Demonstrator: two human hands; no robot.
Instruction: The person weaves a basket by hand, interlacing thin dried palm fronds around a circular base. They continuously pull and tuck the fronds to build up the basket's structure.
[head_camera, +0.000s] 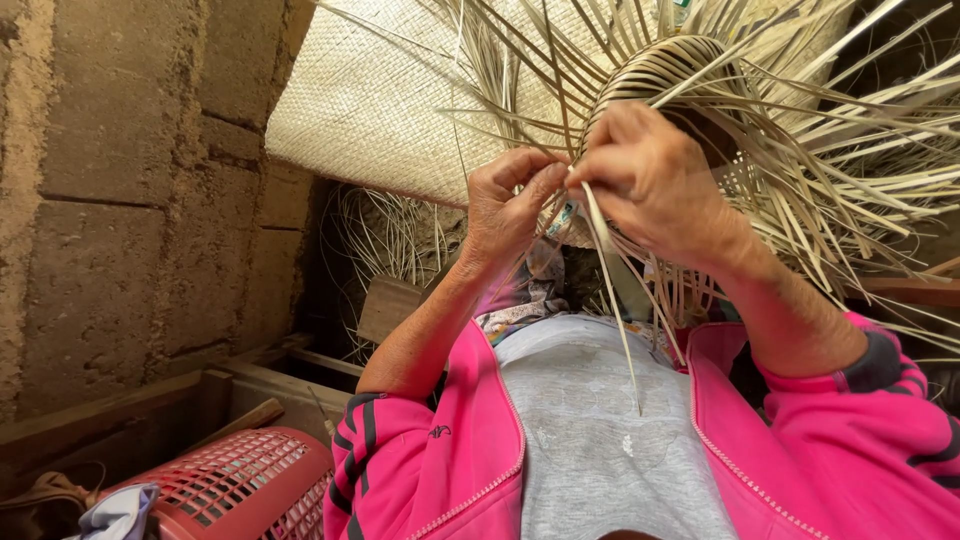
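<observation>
The left hand (508, 205) and the right hand (650, 180) meet in front of the person's chest, at the lower edge of a half-woven mat (390, 100). Left fingers pinch a thin pale strip (610, 290) near its root; the right fingers close over the same strip just beside them, and its free end hangs down over the grey shirt. Loose strips (840, 130) fan out from the mat's unfinished edge on the right. To weave this well, the strip should likely stay flat, untwisted and snug against its neighbours. A red basket (240, 480) stands at lower left, beside the block wall (110, 200).
</observation>
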